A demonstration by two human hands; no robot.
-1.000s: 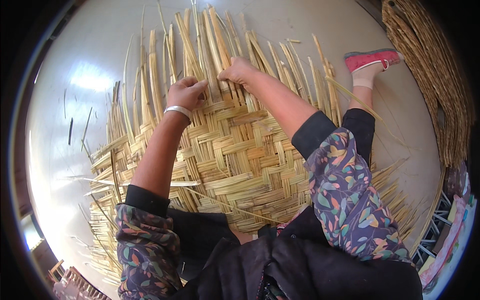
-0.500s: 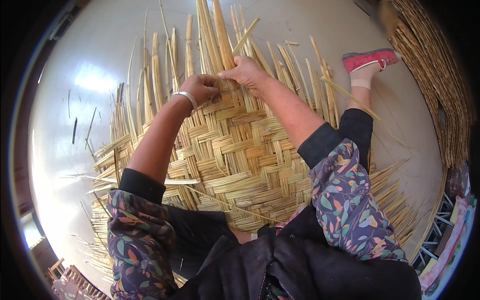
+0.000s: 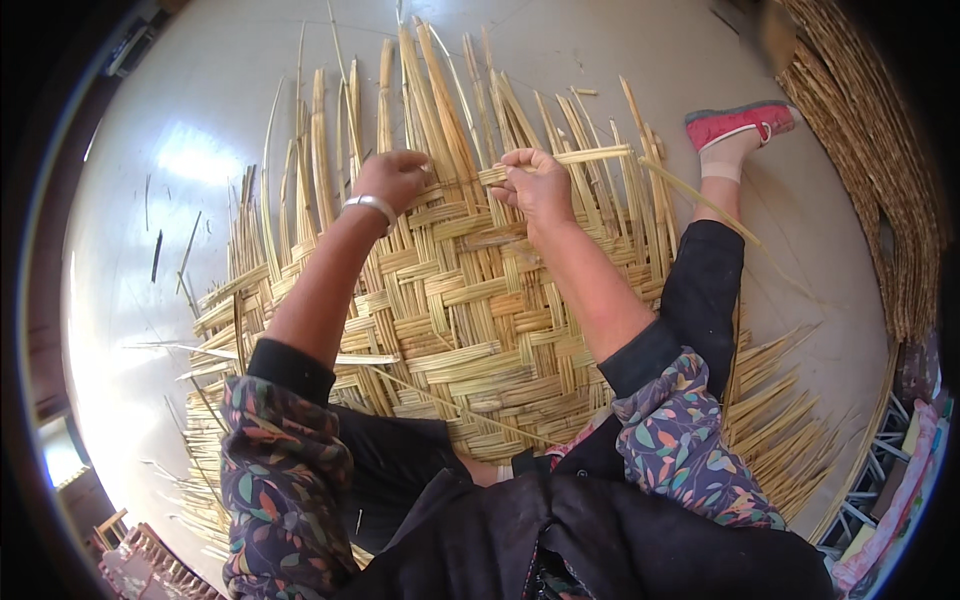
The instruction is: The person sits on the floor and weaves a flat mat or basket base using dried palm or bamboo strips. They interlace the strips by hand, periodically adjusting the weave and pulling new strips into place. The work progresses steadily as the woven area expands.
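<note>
A half-woven mat (image 3: 470,330) of flat yellow reed strips lies on the floor under me. My left hand (image 3: 392,178), with a silver bangle at the wrist, presses down on upright loose strips at the mat's far edge. My right hand (image 3: 535,182) is closed around a flat strip (image 3: 585,155) that runs sideways to the right across the upright ones. The two hands are a short way apart. Loose strip ends (image 3: 440,80) fan out beyond them.
My right leg stretches along the mat's right side, ending in a red shoe (image 3: 735,122). A stack of woven mats (image 3: 880,160) lies at the far right. Thin splinters (image 3: 170,250) are scattered on the shiny grey floor at the left. A crate (image 3: 870,480) stands at the lower right.
Both hands have moved slightly nearer along the mat's far edge. The right hand has pulled a strip sideways to the right across the upright ones; the left hand has shifted down onto them.
</note>
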